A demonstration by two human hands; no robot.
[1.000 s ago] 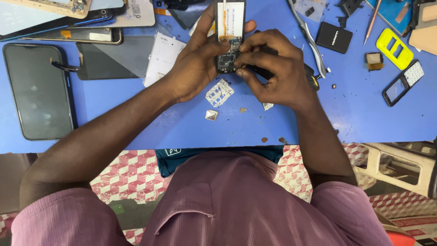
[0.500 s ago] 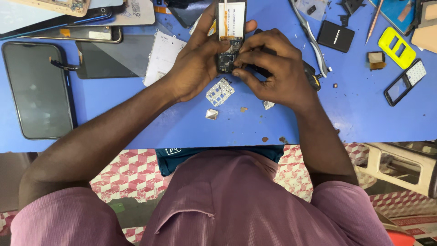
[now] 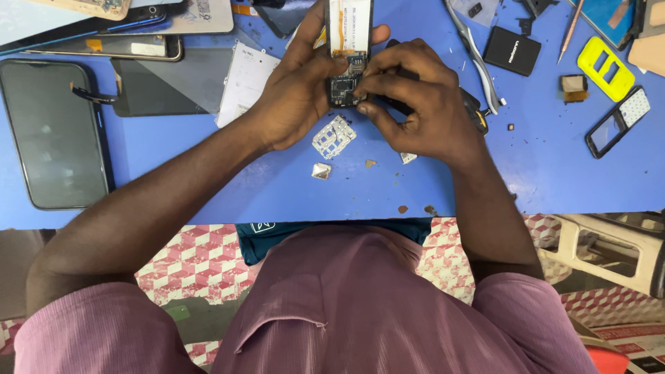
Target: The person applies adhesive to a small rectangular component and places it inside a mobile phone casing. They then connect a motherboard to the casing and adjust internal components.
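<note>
Both hands are clamping a small opened phone point(image 3: 348, 52) between them at the upper middle of the frame, just above the blue table point(image 3: 540, 180). Coming in from the left, the left hand point(image 3: 298, 90) is wrapping its fingers around the phone's left edge, with the thumb pressing near the dark circuit board at the lower end. From the right, the right hand point(image 3: 422, 104) is closing its fingertips together on the board's lower right corner; whether it is pinching a small tool there is hidden by the fingers. Just below the phone, a perforated metal shield point(image 3: 334, 136) is lying flat on the table between the two wrists, with a smaller silver piece point(image 3: 321, 171) resting a little lower. At the left of the frame a large dark phone screen point(image 3: 52, 135) is lying face up, well apart from the hands. Near the upper right, metal tweezers point(image 3: 474, 59) are lying beside a black battery point(image 3: 511, 50), and further right a yellow keypad frame point(image 3: 605, 67) is sitting near a black phone bezel point(image 3: 616, 121).
</note>
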